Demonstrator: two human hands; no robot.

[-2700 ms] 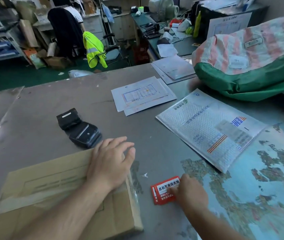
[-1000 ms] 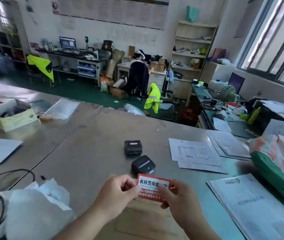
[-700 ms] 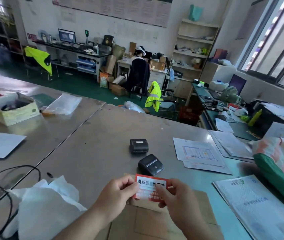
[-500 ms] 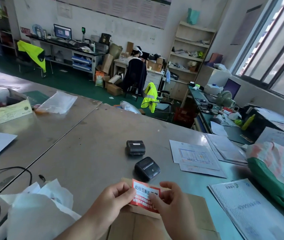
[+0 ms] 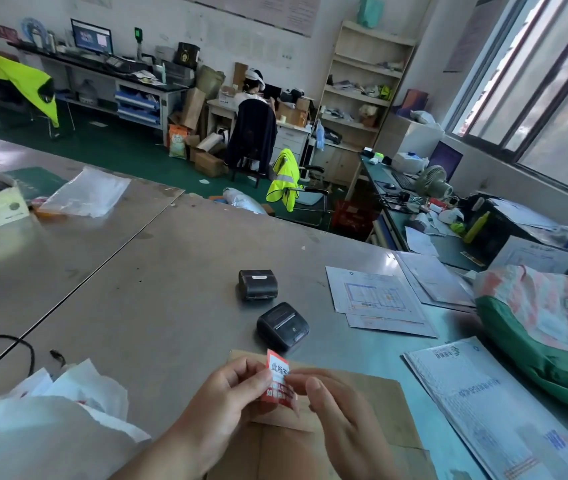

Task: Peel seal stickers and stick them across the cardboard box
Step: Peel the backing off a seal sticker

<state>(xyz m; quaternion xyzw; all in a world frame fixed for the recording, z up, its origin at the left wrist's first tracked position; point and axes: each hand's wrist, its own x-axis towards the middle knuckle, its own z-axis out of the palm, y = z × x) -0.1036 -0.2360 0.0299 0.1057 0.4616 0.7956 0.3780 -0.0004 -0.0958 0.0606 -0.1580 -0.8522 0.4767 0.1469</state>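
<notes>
The long grey metal table (image 5: 158,271) looks like brushed steel, dully reflective and scuffed. The flat brown cardboard box (image 5: 362,410) is matt and fibrous. The small red-and-white paper seal sticker (image 5: 277,379) has a slight sheen. Two black plastic pocket printers (image 5: 282,325) are matt and finely textured. Crumpled white tissue paper (image 5: 50,420) looks thin and soft beside a glossy bubble-lined mailer (image 5: 493,403).

Both forearms come in from the bottom edge, hands close together. Left hand (image 5: 230,396) has thumb and fingertips in a pinch grip, right hand (image 5: 341,414) pinches with thumb and forefinger too, other fingers curled loosely.
</notes>
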